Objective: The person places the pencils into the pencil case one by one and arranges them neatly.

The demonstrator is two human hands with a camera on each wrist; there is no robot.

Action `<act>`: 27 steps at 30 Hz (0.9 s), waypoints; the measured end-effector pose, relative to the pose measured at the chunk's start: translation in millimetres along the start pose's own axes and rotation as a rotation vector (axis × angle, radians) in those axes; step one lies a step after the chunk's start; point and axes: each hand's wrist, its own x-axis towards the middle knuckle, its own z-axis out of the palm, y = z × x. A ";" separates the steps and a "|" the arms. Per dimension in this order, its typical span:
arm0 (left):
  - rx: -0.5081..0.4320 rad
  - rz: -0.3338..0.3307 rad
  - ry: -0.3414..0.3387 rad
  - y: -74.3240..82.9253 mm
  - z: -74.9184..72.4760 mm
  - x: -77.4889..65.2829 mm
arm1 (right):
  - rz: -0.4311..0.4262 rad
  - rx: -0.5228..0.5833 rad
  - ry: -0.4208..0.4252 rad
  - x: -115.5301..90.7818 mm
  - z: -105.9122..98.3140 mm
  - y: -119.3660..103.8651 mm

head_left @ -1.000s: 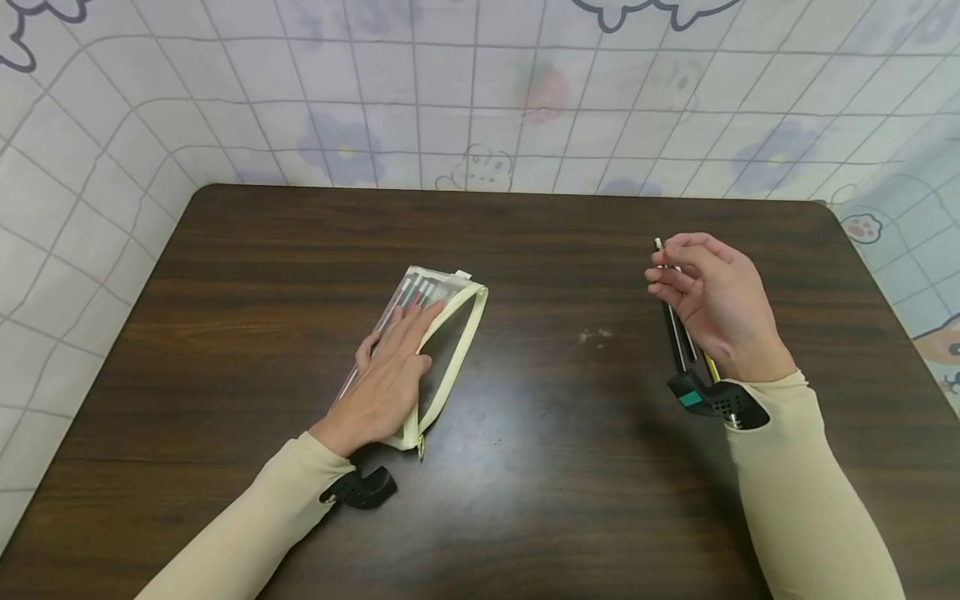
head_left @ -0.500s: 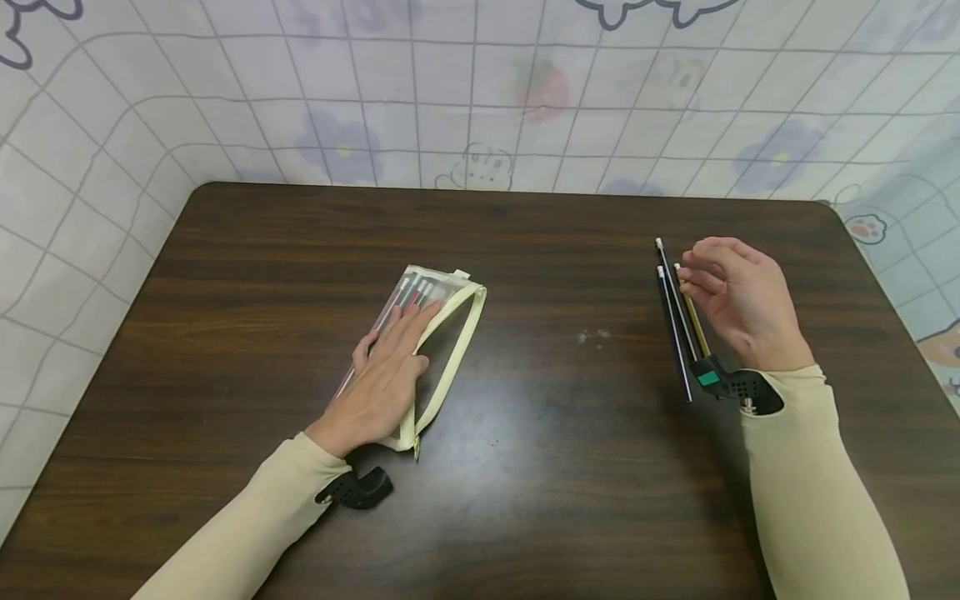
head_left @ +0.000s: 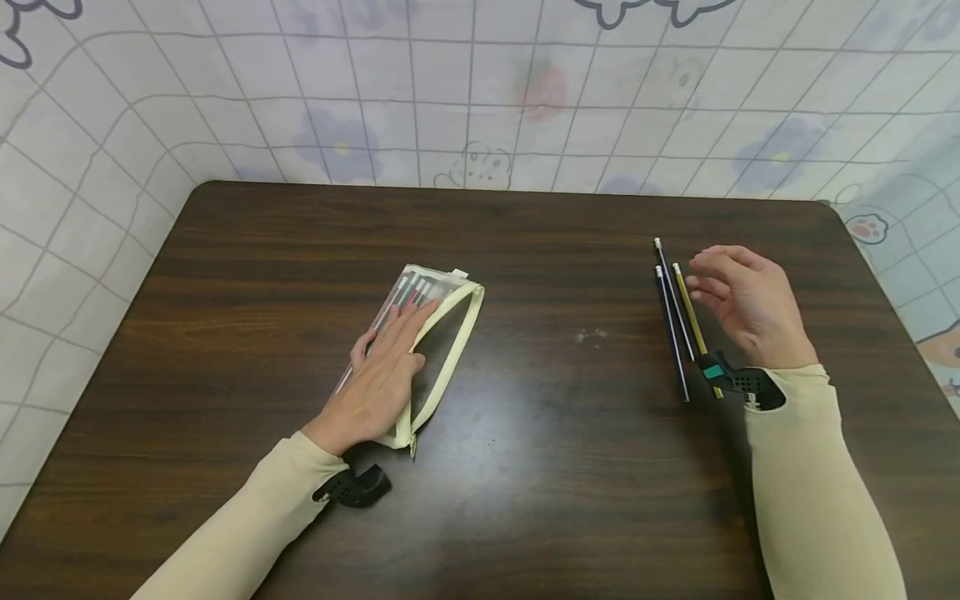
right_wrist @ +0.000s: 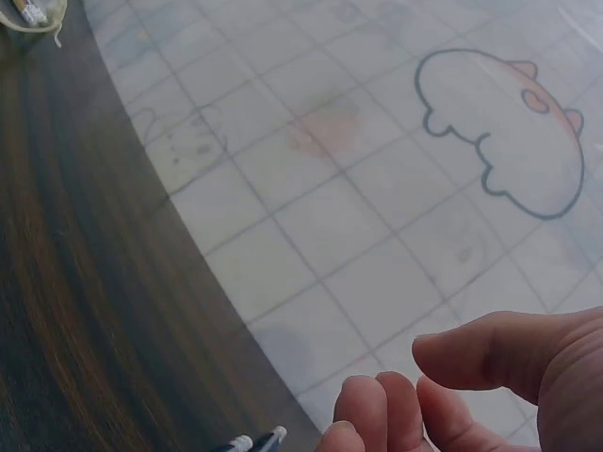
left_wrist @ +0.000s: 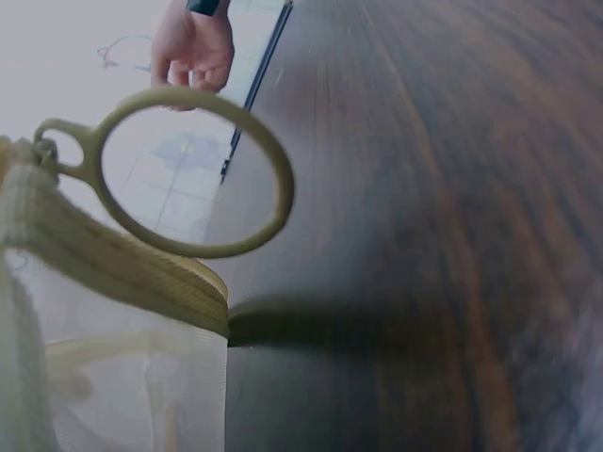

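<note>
In the head view, my left hand (head_left: 378, 375) lies with extended fingers on a clear pencil pouch (head_left: 448, 367) with pale yellow zipper trim. The pouch's mouth gapes on its right side, and several pencils (head_left: 408, 292) show inside, partly hidden under the fingers. A zipper pull ring (left_wrist: 285, 179) looms large in the left wrist view. My right hand (head_left: 750, 304) hovers at the right, fingers loosely bent and holding nothing. Just left of it lie two dark pencils (head_left: 671, 333) and a yellow pencil (head_left: 690, 308), white ends pointing away; the right wrist device covers part of the yellow one.
The dark wood table (head_left: 525, 500) spreads between and around the hands. A white gridded cloth with cartoon prints (head_left: 480, 100) rises behind the table's back edge and along both sides. Small pale specks (head_left: 591, 336) mark the tabletop.
My right hand has drawn off to the right, away from the pencils, uncovering all three on the table. The left hand stays on the pouch.
</note>
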 end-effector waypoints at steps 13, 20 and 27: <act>-0.030 -0.002 -0.013 -0.4 -5.4 0.8 | 0.019 -0.180 0.029 3.0 -19.6 2.2; -0.086 0.007 -0.007 -1.4 -8.2 4.6 | 0.016 -0.171 0.022 3.2 -23.6 0.9; -0.114 -0.031 -0.011 -6.1 -6.1 9.9 | 0.024 -0.200 0.024 3.9 -23.8 2.5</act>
